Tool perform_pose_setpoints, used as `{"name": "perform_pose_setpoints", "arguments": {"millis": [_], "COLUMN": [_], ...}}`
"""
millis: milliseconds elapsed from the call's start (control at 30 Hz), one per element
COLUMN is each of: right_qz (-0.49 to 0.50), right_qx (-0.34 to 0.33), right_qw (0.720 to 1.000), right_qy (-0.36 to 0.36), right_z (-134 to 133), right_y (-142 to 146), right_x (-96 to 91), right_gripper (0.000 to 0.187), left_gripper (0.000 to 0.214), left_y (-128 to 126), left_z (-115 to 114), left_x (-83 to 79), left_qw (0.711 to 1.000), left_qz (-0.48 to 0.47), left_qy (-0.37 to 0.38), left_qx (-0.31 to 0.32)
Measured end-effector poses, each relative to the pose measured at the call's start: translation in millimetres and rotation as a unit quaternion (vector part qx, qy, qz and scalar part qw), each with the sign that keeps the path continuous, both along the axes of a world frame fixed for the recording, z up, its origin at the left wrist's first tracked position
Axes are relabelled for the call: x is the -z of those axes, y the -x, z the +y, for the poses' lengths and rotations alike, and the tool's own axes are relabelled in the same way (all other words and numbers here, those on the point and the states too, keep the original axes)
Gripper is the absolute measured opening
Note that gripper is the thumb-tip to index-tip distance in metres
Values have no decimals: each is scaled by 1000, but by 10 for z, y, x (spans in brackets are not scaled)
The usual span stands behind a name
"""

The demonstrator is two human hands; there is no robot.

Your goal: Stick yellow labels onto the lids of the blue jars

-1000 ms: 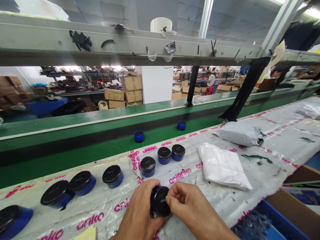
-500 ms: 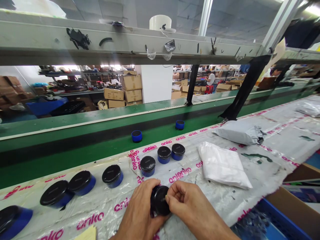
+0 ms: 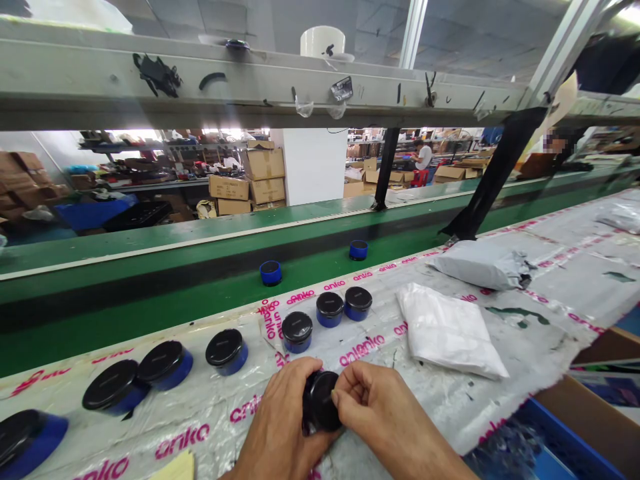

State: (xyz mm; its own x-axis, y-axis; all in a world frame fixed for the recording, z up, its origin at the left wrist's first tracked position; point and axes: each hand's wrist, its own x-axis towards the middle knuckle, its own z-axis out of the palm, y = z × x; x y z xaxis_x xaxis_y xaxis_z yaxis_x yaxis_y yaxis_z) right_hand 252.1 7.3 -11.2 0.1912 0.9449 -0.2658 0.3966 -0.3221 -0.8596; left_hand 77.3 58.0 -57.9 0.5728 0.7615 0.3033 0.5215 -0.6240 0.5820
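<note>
Your forearms run out of the bottom of the frame, and your hands hide most of the round container with a black lid [image 3: 320,401]. Only the lid's dark face and a sliver of its edge show, so you can't make out what lies under your right fingertips [image 3: 339,399] or see the container's body. It sits low between your hands, and you can't tell whether it touches the plastic sheet [image 3: 180,443], which is printed with pink "anko" lettering.

Your left hand [image 3: 283,417] is closed around the container's side. Your right hand [image 3: 380,407] is nearly closed too, its fingers bunched against the lid.

Seven blue containers with black lids sit on the sheet. The nearest [image 3: 297,331] is just beyond your hands, and the farthest left [image 3: 25,437] is cut off by the frame edge. Past the sheet's far edge, two blue cups [image 3: 271,273] stand on the green conveyor belt [image 3: 150,293].

To your right, bare sheet lies open up to a white plastic packet [image 3: 450,330], with a grey mailer bag [image 3: 480,265] beyond it. At the lower right, a cardboard box [image 3: 590,407] and a blue crate [image 3: 550,440] are cut off by the frame.
</note>
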Motion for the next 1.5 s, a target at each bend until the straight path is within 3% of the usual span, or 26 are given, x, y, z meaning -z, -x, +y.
{"name": "perform_pose_setpoints", "arguments": {"millis": [133, 633, 800, 1000, 1100, 1200, 1300, 1500], "right_qz": [-7, -11, -9, 43, -15, -39, -24, -79], "right_qx": [0, 1, 5, 45, 44, 25, 23, 18], "right_qw": [1000, 1000, 1000, 996, 998, 999, 999, 997], "right_qy": [15, -4, -20, -62, -41, -11, -27, 0], "right_z": [11, 4, -16, -47, -33, -6, 10, -23], "right_y": [4, -1, -42, -92, -24, 54, 92, 116], "right_x": [-28, -18, 24, 126, 133, 104, 68, 6], "right_gripper": [10, 12, 13, 37, 43, 31, 24, 36], "left_gripper": [65, 60, 56, 53, 56, 60, 58, 59], "left_y": [-56, -51, -45, -45, -29, -7, -1, 8], "left_z": [-73, -73, -58, -35, -31, -21, -11, -17], "left_x": [-23, -20, -62, -90, -59, -21, -18, -11], "left_qw": [997, 997, 994, 990, 991, 993, 992, 994], "left_qz": [-45, -56, -58, -44, -41, -33, -27, -25], "left_qy": [32, 40, 81, 125, 118, 109, 118, 92], "left_qx": [-47, -30, -36, -45, -45, -38, -44, -53]}}
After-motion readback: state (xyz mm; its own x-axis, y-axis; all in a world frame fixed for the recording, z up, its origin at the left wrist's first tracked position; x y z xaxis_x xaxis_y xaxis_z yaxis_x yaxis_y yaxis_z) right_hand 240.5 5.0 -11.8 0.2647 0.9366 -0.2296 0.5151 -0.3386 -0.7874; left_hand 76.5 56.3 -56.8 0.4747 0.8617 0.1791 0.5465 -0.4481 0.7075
